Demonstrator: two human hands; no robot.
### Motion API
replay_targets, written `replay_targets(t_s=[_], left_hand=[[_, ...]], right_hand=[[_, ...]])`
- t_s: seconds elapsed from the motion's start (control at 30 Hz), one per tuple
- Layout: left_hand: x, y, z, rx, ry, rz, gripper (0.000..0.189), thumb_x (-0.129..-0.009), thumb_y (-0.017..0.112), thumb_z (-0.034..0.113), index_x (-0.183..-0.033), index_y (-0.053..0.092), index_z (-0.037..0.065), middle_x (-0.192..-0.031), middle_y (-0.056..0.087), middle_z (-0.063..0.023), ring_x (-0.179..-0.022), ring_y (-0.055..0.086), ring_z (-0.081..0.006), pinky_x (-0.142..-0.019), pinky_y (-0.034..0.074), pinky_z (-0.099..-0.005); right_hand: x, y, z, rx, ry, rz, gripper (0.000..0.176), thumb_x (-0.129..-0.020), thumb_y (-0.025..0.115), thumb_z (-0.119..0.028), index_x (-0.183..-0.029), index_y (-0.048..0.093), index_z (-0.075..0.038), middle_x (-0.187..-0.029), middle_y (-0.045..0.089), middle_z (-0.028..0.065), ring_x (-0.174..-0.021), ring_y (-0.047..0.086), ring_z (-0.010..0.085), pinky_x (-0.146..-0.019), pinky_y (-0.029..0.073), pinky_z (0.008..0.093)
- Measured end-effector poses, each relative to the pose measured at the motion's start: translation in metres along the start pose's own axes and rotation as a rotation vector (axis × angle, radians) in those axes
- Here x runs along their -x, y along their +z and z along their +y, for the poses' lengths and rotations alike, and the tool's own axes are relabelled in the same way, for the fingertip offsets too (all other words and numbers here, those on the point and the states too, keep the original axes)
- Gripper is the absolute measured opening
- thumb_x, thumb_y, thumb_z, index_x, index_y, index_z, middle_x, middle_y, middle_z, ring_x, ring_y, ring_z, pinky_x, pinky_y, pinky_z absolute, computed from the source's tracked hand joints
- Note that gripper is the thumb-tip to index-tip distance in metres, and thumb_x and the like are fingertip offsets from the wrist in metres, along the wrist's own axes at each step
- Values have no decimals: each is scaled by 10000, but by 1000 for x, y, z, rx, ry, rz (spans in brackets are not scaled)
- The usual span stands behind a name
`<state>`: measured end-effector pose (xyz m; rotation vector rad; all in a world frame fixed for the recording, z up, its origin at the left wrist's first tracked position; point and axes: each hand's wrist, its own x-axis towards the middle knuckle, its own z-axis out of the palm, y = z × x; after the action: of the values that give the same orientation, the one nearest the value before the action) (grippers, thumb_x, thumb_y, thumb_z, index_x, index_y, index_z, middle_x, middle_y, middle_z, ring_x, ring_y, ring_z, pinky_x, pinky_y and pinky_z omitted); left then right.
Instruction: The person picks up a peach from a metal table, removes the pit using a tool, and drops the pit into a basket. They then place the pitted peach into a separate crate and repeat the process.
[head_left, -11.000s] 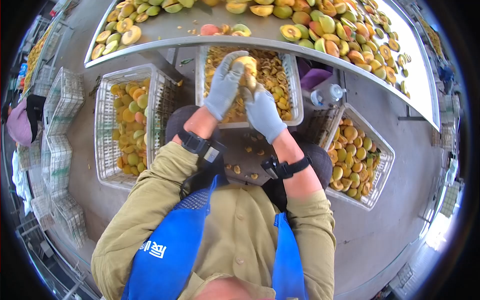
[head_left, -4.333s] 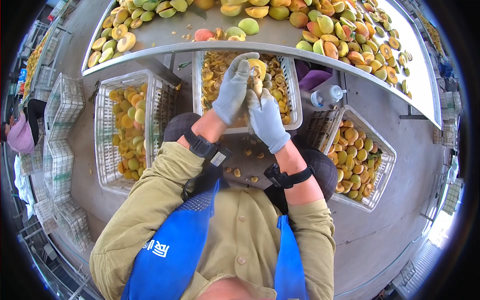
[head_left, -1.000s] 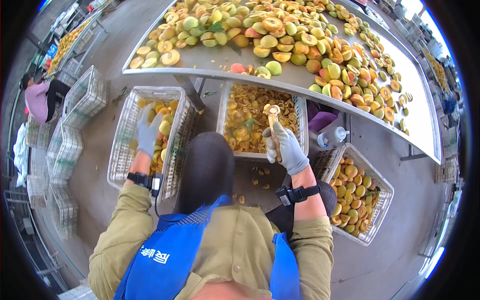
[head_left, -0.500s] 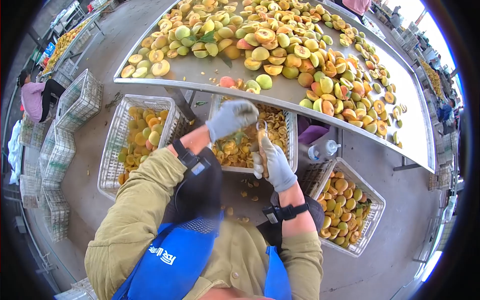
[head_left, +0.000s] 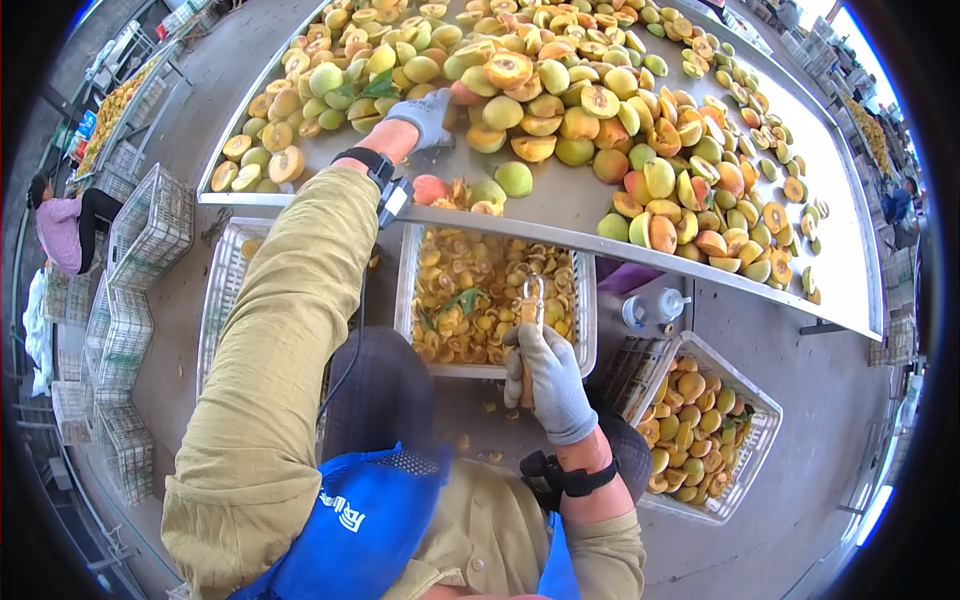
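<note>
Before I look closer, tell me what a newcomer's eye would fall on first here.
Probably the mass of cut and whole fruit heaped over the metal table at the top of the view. Next, the gloved left hand, stretched out among the fruit on the table's left part. Then the gloved right hand, lower down by the middle crate of fruit pieces, holding a tool with a metal loop pointing up.
</note>
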<state>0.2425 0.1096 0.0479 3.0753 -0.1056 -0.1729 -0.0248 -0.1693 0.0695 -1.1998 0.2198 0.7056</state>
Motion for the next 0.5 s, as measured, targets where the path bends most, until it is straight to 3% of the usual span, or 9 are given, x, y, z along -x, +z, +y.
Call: replay_targets(t_s=[0.13, 0.23, 0.27, 0.37, 0.43, 0.47, 0.5], left_hand=[[20, -6, 1, -113, 50, -146, 709, -685, 707, 390, -1298, 433, 161, -1405, 314, -188, -1157, 485, -339, -931, 425, -410], [34, -13, -7, -196, 58, -209, 724, -683, 710, 393, -1308, 430, 160, -1355, 395, -186, -1146, 495, -334, -931, 424, -408], [34, -16, -8, -213, 52, -298, 747, -680, 718, 376, -1328, 412, 166, -1276, 485, -182, -1133, 507, -330, -934, 422, -406], [41, -2, -31, -73, 87, -186, 715, -683, 722, 338, -1295, 427, 116, -1223, 535, -180, -1130, 517, -322, -933, 421, -395], [50, 3, -40, 186, 84, 91, 697, -687, 720, 330, -1275, 434, 88, -1208, 545, -177, -1122, 525, -317, -926, 424, -384], [59, 11, -46, 319, 67, 212, 688, -689, 719, 326, -1264, 437, 75, -1201, 550, -176, -1118, 529, -315, -922, 426, -379], [76, 2, -39, 709, 33, 168, 616, -727, 682, 310, -1246, 452, 72, -1184, 564, -154, -1072, 556, -293, -904, 445, -376]], right_hand=[[1, -1, 6, 47, -26, -25, 367, -945, 464, -372, -966, 503, -8, -617, 490, 24, -426, 477, 112, -374, 397, 236], [3, 3, 7, 42, -26, -24, 344, -946, 466, -355, -951, 502, -13, -610, 490, 24, -420, 478, 110, -367, 394, 235], [2, 4, 9, 57, -36, -23, 338, -945, 466, -351, -945, 503, -15, -608, 490, 24, -417, 476, 110, -364, 394, 236], [-4, 0, 23, 85, -84, -8, 315, -943, 468, -334, -923, 502, -21, -599, 489, 23, -398, 470, 110, -337, 384, 241], [1, 4, 19, 67, -60, 28, 310, -941, 472, -327, -921, 499, -19, -597, 490, 23, -393, 476, 112, -319, 373, 244], [2, 2, 20, 95, -96, 28, 306, -940, 473, -323, -918, 499, -19, -597, 493, 22, -395, 481, 112, -315, 370, 243], [1, 0, 22, 125, -123, 25, 302, -939, 475, -319, -915, 499, -20, -598, 496, 22, -397, 485, 112, -311, 367, 241]])
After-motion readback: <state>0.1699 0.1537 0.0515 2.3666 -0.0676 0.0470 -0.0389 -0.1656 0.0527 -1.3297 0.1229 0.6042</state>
